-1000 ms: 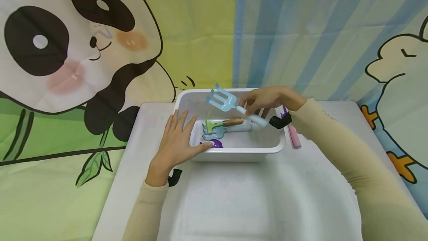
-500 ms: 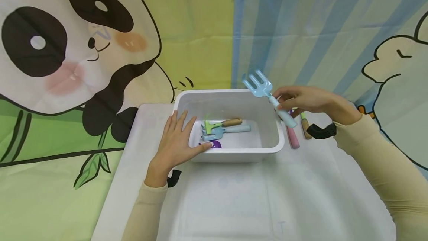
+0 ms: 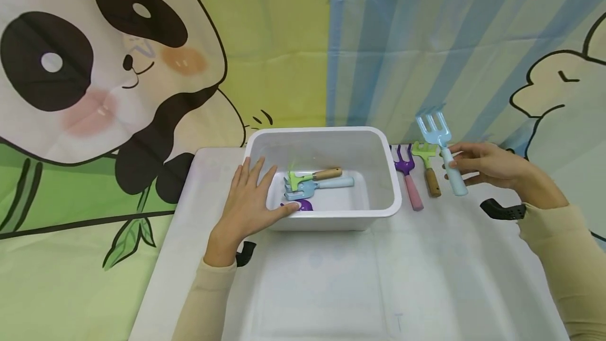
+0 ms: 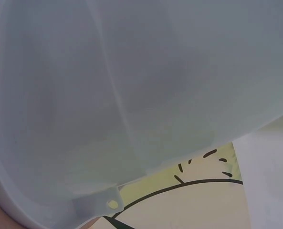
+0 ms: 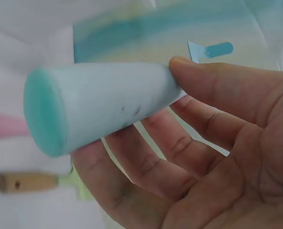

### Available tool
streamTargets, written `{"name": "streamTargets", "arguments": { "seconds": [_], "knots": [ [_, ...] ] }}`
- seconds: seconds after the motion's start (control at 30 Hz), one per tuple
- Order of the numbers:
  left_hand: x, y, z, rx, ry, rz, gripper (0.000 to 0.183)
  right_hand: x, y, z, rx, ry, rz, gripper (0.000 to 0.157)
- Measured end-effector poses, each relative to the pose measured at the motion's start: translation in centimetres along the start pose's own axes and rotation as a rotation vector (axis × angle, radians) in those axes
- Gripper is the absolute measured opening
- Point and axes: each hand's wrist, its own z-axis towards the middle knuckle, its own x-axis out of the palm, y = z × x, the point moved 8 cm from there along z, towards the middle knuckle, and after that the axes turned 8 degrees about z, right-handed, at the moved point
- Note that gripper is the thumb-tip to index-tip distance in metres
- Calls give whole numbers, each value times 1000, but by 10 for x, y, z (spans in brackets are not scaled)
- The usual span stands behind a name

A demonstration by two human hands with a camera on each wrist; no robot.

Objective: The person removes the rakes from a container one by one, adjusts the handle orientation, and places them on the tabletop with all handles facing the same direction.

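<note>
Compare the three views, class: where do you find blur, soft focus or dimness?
Head view: the light blue fork is smeared at its tips, the white tub clear-edged; left wrist view: the tub fills most of the picture, dim and bluish grey; right wrist view: the fork handle fairly clear up close, the wooden handle and pink handle beyond it soft.

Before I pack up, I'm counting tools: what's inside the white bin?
A wooden-handled green rake overlaps a light-blue fork, and part of a purple piece shows; the left grip and near rim hide its rest.
</note>
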Motion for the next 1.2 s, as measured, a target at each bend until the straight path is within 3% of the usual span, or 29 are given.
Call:
{"name": "streamTargets", "arguments": {
  "seconds": [0.17, 0.37, 0.53, 0.67, 0.87, 1.1, 1.2],
  "knots": [
    [1, 0, -1, -1, 6, -8, 110, -31, -42, -5, 35, -71, 107, 28],
    [1, 2, -2, -4, 11, -2, 111, -56, -95, 2, 164, -143, 209, 22],
    [1, 3, -2, -2, 14, -4, 111, -69, -125, 10, 226, -154, 219, 33],
    [1, 2, -2, -1, 12, 0, 111, -75, -138, 17, 265, -157, 229, 39],
    [3, 0, -1, 0, 7, 2, 112, -81, -149, 22, 341, -167, 263, 23],
    [3, -1, -1, 5, -1, 14, 110, -87, -156, 25, 399, -157, 187, 58],
    [2, -1, -1, 5, -1, 17, 110, -89, -157, 26, 413, -161, 174, 62]
  ]
}}
